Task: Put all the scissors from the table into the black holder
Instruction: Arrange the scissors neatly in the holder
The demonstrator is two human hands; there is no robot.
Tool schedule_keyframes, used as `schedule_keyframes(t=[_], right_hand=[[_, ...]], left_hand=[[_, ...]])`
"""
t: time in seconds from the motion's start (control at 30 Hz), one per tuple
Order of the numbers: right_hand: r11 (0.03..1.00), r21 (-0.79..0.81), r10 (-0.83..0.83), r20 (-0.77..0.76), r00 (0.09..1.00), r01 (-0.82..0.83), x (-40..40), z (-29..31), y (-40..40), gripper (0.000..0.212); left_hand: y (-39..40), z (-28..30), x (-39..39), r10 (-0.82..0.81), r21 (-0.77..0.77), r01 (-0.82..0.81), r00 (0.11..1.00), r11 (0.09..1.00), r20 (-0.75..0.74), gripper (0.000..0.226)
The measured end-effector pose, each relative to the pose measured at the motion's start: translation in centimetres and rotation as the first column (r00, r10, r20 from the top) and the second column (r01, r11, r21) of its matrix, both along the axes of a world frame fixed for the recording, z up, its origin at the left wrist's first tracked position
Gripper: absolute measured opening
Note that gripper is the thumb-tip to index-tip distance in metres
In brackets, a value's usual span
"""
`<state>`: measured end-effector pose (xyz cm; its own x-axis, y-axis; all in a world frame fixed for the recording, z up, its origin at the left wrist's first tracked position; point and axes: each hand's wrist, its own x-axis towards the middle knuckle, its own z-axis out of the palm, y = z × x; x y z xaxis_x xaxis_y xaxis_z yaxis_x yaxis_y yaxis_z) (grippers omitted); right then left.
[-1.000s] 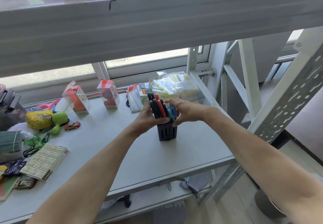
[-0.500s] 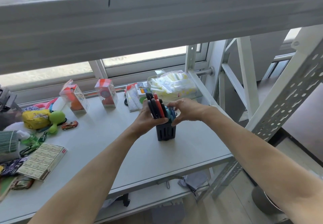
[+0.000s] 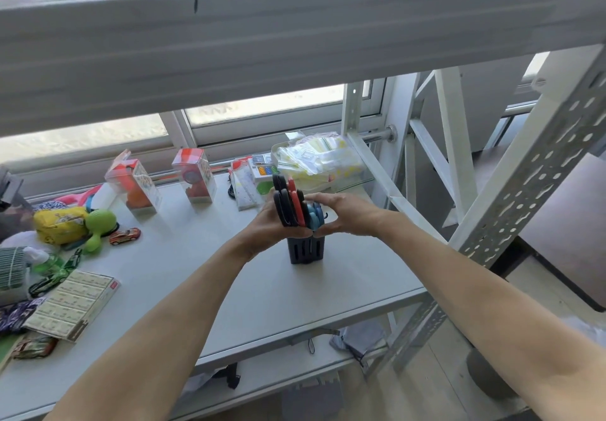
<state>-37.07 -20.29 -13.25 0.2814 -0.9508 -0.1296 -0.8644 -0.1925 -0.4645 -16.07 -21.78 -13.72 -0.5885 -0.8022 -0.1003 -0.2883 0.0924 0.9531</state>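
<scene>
Both hands close around the scissors (image 3: pixel 292 205) bunched handles-up in the black holder (image 3: pixel 306 250) near the table (image 3: pixel 262 292) middle, left hand (image 3: pixel 270 227) at nine o'clock, right hand (image 3: pixel 341 212) at three. The scissors look stiff and light, with smooth plastic loops best pinched. The small holder seems top-heavy and tippy, so steady its base.
</scene>
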Motion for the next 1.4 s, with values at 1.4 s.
schedule_keyframes(t=[1.4], right_hand=[[0.993, -0.103, 0.086, 0.311, 0.946, -0.057, 1.4, 1.8, 1.1, 0.051]], left_hand=[[0.3, -1.8, -0.4, 0.106, -0.089, -0.110, 0.993, 0.990, -0.047, 0.049]])
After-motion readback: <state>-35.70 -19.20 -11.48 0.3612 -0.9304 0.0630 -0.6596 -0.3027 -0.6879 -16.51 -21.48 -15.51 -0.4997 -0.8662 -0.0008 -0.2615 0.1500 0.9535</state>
